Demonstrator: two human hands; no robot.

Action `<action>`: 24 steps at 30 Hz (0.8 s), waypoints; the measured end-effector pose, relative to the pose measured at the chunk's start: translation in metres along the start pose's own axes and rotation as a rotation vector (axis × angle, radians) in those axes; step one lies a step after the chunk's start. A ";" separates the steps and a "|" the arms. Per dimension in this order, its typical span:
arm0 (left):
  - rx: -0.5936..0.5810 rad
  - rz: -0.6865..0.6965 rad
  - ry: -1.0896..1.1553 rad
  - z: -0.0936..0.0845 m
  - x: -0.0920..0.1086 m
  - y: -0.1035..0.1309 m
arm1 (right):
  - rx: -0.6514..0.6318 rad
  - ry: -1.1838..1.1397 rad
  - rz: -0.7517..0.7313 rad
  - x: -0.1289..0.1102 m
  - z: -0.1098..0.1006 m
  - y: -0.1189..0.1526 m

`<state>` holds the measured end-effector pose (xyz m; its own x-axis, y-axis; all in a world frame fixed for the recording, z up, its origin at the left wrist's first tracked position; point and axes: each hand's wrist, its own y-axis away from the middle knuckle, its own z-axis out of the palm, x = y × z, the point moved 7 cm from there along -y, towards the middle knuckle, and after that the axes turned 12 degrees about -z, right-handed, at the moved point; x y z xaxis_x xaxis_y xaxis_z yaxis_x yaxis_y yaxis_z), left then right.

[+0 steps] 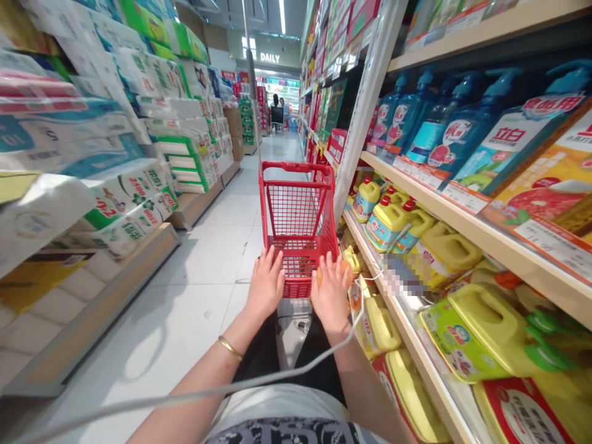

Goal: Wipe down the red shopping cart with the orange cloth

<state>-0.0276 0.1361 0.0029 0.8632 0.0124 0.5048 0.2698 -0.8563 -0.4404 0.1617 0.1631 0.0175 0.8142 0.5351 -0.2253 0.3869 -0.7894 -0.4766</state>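
A red plastic shopping cart (pixel 298 183) with mesh sides stands straight ahead of my body in the aisle. My left hand (pixel 267 280), with a gold bangle on its wrist, is at the cart's near left corner, palm down and fingers stretched forward. At the near right corner, my right hand (pixel 332 290) lies palm down with its fingers apart. Something orange shows beside and under the right fingers; I cannot make out what it is. Whether the palms press on the cart's handle is hidden beneath them. A few small brownish items show through the basket's mesh, too unclear to name.
Close on the right, a shelf (pixel 467 197) carries blue pump bottles (pixel 462 132) above yellow detergent jugs (pixel 481 324). Stacked tissue packs (pixel 124 203) line the left. A pale cable (pixel 296 370) crosses my forearms. Tiled floor (pixel 208 265) runs ahead towards people (pixel 280 105) far off.
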 end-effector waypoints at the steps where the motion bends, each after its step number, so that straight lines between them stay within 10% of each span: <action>1: -0.005 0.001 0.001 0.000 -0.001 0.000 | -0.019 -0.033 -0.054 -0.018 0.006 0.000; 5: -0.033 0.015 -0.006 -0.001 -0.004 0.000 | -0.072 -0.167 -0.249 -0.065 0.020 -0.001; 13: 0.000 0.022 0.024 0.004 -0.003 0.000 | 0.047 0.042 0.072 0.035 -0.012 0.001; 20: -0.006 0.033 0.011 0.001 -0.004 0.000 | -0.034 -0.139 -0.194 -0.046 0.013 -0.004; 24: -0.005 0.043 0.004 -0.002 -0.002 -0.001 | -0.015 -0.120 -0.136 -0.017 0.003 -0.005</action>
<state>-0.0308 0.1357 0.0035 0.8720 -0.0265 0.4888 0.2308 -0.8584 -0.4581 0.1445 0.1586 0.0209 0.6973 0.6681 -0.2597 0.4966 -0.7115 -0.4971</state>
